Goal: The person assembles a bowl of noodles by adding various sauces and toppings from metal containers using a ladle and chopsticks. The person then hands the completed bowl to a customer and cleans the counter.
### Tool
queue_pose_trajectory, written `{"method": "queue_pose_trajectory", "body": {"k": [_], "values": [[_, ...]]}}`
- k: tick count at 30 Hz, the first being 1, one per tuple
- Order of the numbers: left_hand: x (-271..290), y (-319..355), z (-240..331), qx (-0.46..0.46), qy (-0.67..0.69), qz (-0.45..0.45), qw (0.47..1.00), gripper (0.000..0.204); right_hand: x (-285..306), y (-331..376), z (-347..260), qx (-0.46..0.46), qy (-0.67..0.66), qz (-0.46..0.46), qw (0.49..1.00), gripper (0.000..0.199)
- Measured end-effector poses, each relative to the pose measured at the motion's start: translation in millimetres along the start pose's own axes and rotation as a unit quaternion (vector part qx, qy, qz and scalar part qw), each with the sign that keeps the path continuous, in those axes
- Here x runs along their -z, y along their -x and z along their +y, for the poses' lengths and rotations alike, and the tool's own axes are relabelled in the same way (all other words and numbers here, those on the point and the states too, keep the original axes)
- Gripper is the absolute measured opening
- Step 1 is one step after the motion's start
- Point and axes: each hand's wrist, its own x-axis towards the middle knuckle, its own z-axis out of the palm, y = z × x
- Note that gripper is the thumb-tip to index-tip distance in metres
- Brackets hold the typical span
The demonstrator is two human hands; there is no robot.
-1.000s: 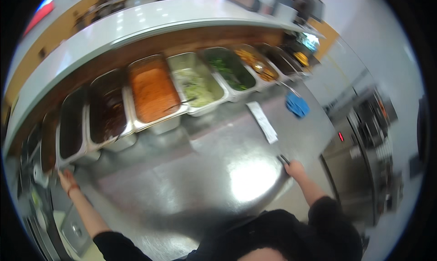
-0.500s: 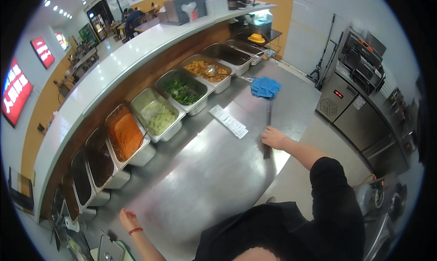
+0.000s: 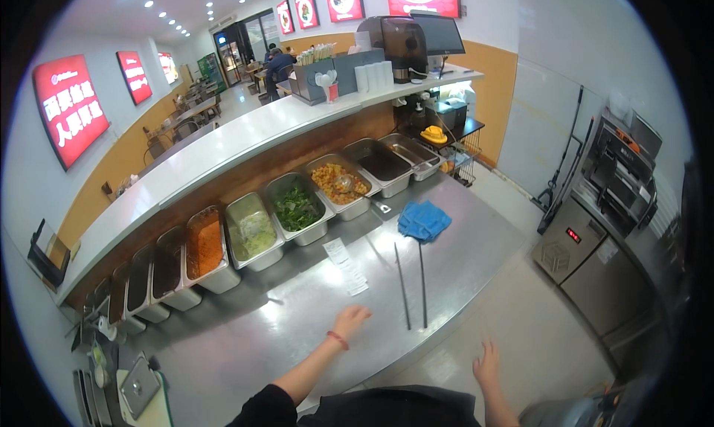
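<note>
My left hand (image 3: 351, 323) hovers above the steel table (image 3: 238, 345), fingers loosely stretched and nothing in them. Just beyond it lies a long white printed paper slip (image 3: 346, 266). To its right, two long dark chopsticks (image 3: 404, 287) rest apart on the steel, pointing away from me. A crumpled blue cloth (image 3: 424, 221) sits at their far ends. Past the table's near right edge, over the floor, my right hand (image 3: 487, 364) is open and empty, its fingers apart.
Along the counter runs a row of steel pans: orange paste (image 3: 205, 247), shredded pale green vegetable (image 3: 253, 233), chopped greens (image 3: 296, 206), and diced food with a ladle (image 3: 343, 183). A lid (image 3: 141, 384) lies at lower left. A steel cabinet (image 3: 587, 256) stands right.
My right hand has let go of the chopsticks, which now lie apart, and moved off the table. My left hand has come rightward towards the paper slip. The view has tilted up.
</note>
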Motion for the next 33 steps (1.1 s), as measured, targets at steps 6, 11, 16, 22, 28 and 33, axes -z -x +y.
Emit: {"method": "queue_pose_trajectory", "body": {"k": [6,11,16,22,28,33], "values": [[-104,-60,56,-0.171,-0.149,-0.011,0.974,0.036,17,161,177,-0.297,0.085,-0.154,0.939,0.051],[-151,-113,80,-0.189,-0.338,0.018,0.922,0.049,7,261,242,-0.457,0.063,-0.243,0.853,0.046],[-165,-171,91,-0.110,-0.470,0.020,0.875,0.052,14,223,219,-0.441,0.006,-0.248,0.863,0.043],[-165,-231,98,-0.026,-0.555,-0.015,0.831,0.056,37,127,161,-0.300,-0.077,-0.115,0.944,0.039],[-165,-259,89,0.009,-0.616,0.011,0.788,0.046,63,73,174,-0.323,-0.070,-0.105,0.938,0.025],[-127,-296,79,-0.100,-0.542,-0.009,0.835,0.026,73,57,191,-0.401,-0.021,-0.165,0.901,0.022]]}}
